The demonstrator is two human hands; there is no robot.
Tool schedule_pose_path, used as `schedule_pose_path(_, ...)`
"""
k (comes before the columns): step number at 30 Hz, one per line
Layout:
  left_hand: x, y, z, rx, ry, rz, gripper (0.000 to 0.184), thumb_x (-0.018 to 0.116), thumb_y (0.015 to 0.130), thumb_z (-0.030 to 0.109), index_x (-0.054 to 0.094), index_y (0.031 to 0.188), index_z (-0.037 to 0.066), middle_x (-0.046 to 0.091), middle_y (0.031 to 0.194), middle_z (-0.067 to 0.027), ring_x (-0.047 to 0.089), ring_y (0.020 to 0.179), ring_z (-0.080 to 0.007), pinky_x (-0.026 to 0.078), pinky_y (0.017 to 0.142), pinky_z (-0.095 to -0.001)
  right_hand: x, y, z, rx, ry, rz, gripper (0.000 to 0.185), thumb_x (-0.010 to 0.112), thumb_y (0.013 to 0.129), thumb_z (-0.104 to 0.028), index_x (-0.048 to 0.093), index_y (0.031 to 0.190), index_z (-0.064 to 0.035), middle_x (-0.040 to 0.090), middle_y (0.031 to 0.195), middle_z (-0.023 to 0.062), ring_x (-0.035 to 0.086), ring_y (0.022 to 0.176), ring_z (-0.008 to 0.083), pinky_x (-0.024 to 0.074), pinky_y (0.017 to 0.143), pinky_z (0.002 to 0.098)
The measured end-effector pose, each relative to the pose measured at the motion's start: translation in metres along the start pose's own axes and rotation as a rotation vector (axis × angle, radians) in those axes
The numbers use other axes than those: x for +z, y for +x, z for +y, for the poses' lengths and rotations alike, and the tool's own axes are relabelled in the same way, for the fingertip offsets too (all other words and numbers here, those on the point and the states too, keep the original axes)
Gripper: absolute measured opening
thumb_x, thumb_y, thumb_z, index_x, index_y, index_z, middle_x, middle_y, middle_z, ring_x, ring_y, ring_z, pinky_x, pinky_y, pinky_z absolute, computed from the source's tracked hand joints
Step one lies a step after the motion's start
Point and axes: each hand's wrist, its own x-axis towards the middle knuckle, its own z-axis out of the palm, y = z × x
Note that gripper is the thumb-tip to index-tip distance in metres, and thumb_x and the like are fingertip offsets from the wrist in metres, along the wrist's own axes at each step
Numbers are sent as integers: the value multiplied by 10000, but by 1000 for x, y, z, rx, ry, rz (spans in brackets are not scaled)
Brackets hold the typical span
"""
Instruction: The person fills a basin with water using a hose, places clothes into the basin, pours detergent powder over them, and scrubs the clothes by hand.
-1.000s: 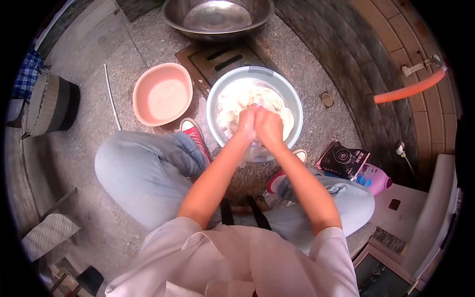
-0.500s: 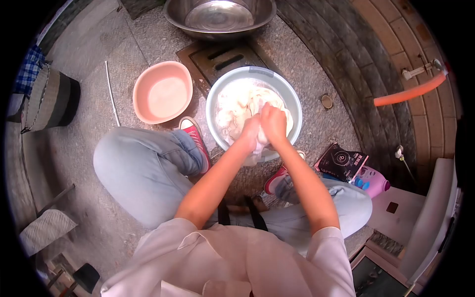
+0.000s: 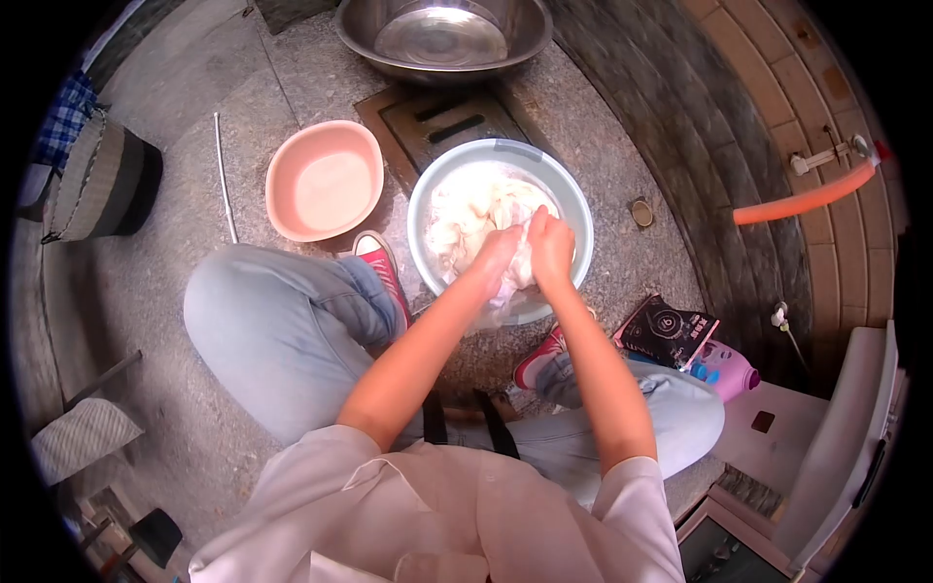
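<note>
A round light-blue basin (image 3: 420, 212) stands on the ground between my feet, holding a wet, pale cloth (image 3: 468, 216) and suds. My left hand (image 3: 498, 255) is closed on part of the cloth near the middle of the basin. Just to its right, my right hand (image 3: 551, 243) grips the cloth too, its fingers wrapped round it. A stretch of cloth runs between the two hands and hangs toward the basin's near rim. Glare hides some of the folds.
A pink basin (image 3: 326, 182) sits left of the blue one, and a large metal bowl (image 3: 442, 39) beyond. At right lie a black packet (image 3: 669, 330) and a purple bottle (image 3: 731, 369). An orange hose (image 3: 805, 196) hangs from the wall tap. A woven basket (image 3: 102, 185) stands at far left.
My hands were close together at the middle of the basin; they have moved apart a little, the right one rightward, with cloth now visible between them. The view has shifted slightly.
</note>
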Motion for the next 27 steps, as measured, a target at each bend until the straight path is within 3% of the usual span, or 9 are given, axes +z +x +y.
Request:
schedule_pose_path(4, -24, 15, -3, -112, -551, -93, 291, 415, 858, 269, 562, 904, 22, 573, 794, -88, 561, 696, -186, 470, 638, -318, 10, -47, -27, -216, -111, -147, 439, 389, 859, -269, 604, 608, 19, 544, 586, 256, 558, 573, 415, 452, 580, 470)
schedule_pose_path(6, -24, 16, -10, -62, -567, -193, 265, 409, 865, 254, 557, 894, 36, 567, 798, -87, 564, 704, -180, 477, 651, -320, 5, -40, -23, -201, -92, -128, 438, 385, 859, -269, 603, 606, 16, 548, 593, 254, 557, 578, 417, 451, 583, 472)
schedule_pose_path(11, 5, 0, 2, -6, -280, -75, 269, 381, 874, 232, 528, 918, 11, 571, 849, -98, 568, 773, -194, 469, 668, -330, -7, -4, 3, 54, -55, -23, 442, 373, 862, -274, 606, 627, 19, 557, 621, 255, 560, 610, 421, 446, 597, 484)
schedule_pose_path(14, 2, -1, 9, -12, -140, -48, 271, 375, 872, 218, 530, 907, -2, 572, 842, -97, 567, 774, -190, 462, 677, -324, -10, -20, -10, -22, -60, -20, 443, 374, 862, -280, 608, 636, 20, 553, 618, 260, 558, 608, 424, 446, 602, 485)
schedule_pose_path(16, -7, 27, -11, 37, -244, -77, 326, 420, 855, 256, 564, 852, -37, 577, 758, -112, 556, 655, -187, 437, 558, -325, -15, -31, -18, -61, -32, -72, 440, 377, 865, -287, 593, 651, 32, 541, 633, 267, 550, 633, 426, 424, 611, 473)
schedule_pose_path(18, -3, 30, -10, 12, -345, -68, 319, 434, 845, 257, 576, 797, -24, 576, 719, -113, 543, 637, -180, 425, 547, -321, -18, -33, -19, -119, -103, -161, 435, 381, 863, -290, 594, 657, 29, 539, 635, 267, 548, 633, 427, 425, 611, 473)
schedule_pose_path(21, 4, 18, 0, 74, -36, 47, 332, 425, 854, 257, 576, 818, -37, 583, 740, -106, 545, 648, -175, 431, 580, -319, -28, -17, -10, -109, -39, -122, 427, 394, 859, -295, 607, 667, 21, 548, 627, 260, 553, 630, 425, 435, 616, 472)
schedule_pose_path(24, 17, 1, 22, 217, 138, -113, 312, 406, 881, 224, 532, 936, -57, 581, 874, -120, 566, 777, -179, 457, 684, -299, -37, 9, -3, -19, 5, -94, 420, 404, 852, -307, 624, 686, 10, 559, 645, 258, 560, 649, 426, 437, 638, 474)
schedule_pose_path(27, 10, -2, 32, 65, 122, -301, 320, 387, 889, 179, 512, 1021, -84, 583, 931, -138, 573, 824, -190, 455, 727, -309, -35, 14, -5, 1, 23, -32, 423, 419, 843, -317, 613, 687, 25, 556, 666, 268, 555, 682, 432, 428, 645, 464)
